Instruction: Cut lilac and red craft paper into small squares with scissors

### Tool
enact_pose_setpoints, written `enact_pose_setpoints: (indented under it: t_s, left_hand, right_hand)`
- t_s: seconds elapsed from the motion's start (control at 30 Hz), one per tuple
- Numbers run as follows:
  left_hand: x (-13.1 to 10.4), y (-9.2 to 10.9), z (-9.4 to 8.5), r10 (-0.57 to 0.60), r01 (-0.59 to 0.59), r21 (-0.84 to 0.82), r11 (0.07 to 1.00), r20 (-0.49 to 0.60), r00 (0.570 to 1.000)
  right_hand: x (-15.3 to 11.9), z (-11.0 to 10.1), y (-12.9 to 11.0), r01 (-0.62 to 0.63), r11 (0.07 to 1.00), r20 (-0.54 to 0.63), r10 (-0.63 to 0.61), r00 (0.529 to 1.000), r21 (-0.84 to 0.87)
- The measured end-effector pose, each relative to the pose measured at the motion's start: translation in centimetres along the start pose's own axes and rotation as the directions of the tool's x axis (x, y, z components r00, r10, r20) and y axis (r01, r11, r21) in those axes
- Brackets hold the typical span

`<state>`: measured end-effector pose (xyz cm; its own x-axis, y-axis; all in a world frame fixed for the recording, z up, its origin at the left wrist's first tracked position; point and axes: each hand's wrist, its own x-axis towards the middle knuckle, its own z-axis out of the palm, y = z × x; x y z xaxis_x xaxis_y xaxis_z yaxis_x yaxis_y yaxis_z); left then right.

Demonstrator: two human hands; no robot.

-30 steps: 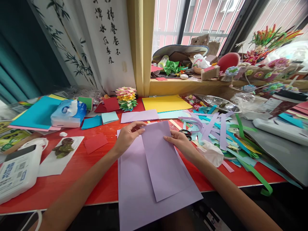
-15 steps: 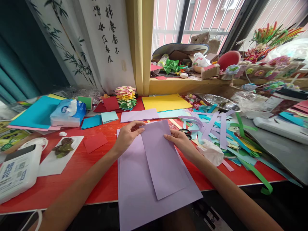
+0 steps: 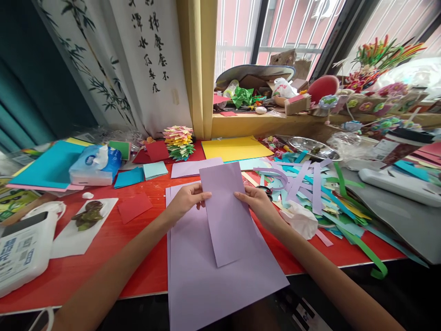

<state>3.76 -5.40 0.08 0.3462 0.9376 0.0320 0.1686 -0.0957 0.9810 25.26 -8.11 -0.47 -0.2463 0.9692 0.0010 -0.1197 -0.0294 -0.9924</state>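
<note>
Between my two hands a narrow lilac sheet of paper [image 3: 227,220] is held up, slightly tilted. My left hand [image 3: 188,198] pinches its left edge with thumb and fingers. On the opposite edge, my right hand [image 3: 257,202] grips it the same way, the fingers partly hidden behind the paper. Beneath lie larger lilac sheets [image 3: 196,294], stacked and reaching over the table's front edge. Just beyond my right hand the black handle of a pair of scissors [image 3: 266,189] shows; its blades are hidden. Another lilac strip of paper [image 3: 195,167] rests behind my left hand.
Paper offcuts [image 3: 317,193] and a crumpled tissue [image 3: 299,219] are heaped to the right. On the left are a tissue pack [image 3: 95,165], a red paper piece [image 3: 134,208], a white device [image 3: 27,250] and a napkin with dark scraps [image 3: 74,236]. Yellow paper [image 3: 236,148] lies behind.
Both hands have raised the narrow lilac sheet, so its top edge is higher and its bottom edge has lifted. My left hand has shifted slightly lower along the left edge.
</note>
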Motion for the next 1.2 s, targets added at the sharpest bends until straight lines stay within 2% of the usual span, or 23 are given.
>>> enact_pose_setpoints:
  t_s: [0.03, 0.17, 0.23, 0.33, 0.47, 0.7, 0.93, 1.03, 1.1, 1.17, 1.2]
  left_hand:
    - [0.0, 0.0, 0.1, -0.005, 0.004, 0.016, 1.0, 0.009, 1.0]
    - [-0.1, -0.1, 0.1, 0.055, -0.057, -0.01, 0.998, -0.131, 0.99]
    - [-0.2, 0.0, 0.2, 0.063, -0.072, -0.054, 0.996, -0.155, 0.986]
    - [-0.3, -0.1, 0.6, -0.017, 0.012, -0.111, 0.994, -0.042, 0.999]
    - [-0.5, -0.4, 1.5, -0.119, 0.136, -0.121, 0.983, 0.135, 0.984]
    - [-0.7, -1.4, 2.6, -0.139, 0.175, -0.236, 0.956, 0.159, 0.977]
    - [-0.6, -2.0, 2.7, -0.175, 0.194, -0.217, 0.957, 0.103, 0.979]
    - [-0.6, -1.9, 2.6, -0.151, 0.165, -0.202, 0.965, 0.08, 0.985]
    - [-0.5, -1.7, 2.4, -0.133, 0.142, -0.191, 0.971, 0.058, 0.989]
    - [-0.4, -1.6, 2.1, -0.128, 0.13, -0.179, 0.975, 0.024, 0.992]
    - [-0.4, -1.6, 2.0, -0.127, 0.126, -0.173, 0.977, 0.003, 0.992]
  right_hand:
    - [0.0, 0.0, -0.1, -0.001, 1.0, 0.006, 0.001, 1.0, 0.009]
    - [-0.2, 0.0, -0.2, -0.035, 0.998, 0.013, 0.036, 0.999, -0.05]
    - [-0.2, -0.1, 0.0, -0.027, 0.997, -0.016, 0.025, 1.0, -0.076]
    - [0.0, -0.2, 0.3, 0.025, 0.998, -0.047, -0.027, 0.999, -0.054]
    - [0.3, -0.3, 0.5, 0.086, 0.996, -0.071, -0.087, 0.994, -0.013]
    - [0.3, -0.2, 0.4, 0.131, 0.991, -0.104, -0.13, 0.986, 0.004]
    - [1.1, -0.6, 1.4, 0.175, 0.967, -0.127, -0.2, 0.972, -0.185]
    - [1.3, -0.7, 1.6, 0.199, 0.955, -0.113, -0.228, 0.967, -0.219]
    - [1.4, -1.0, 1.4, 0.19, 0.935, -0.13, -0.237, 0.963, -0.3]
    - [1.3, -1.7, 1.0, 0.129, 0.845, -0.196, -0.265, 0.944, -0.518]
    - [1.2, -2.1, 0.7, 0.067, 0.754, -0.238, -0.289, 0.927, -0.653]
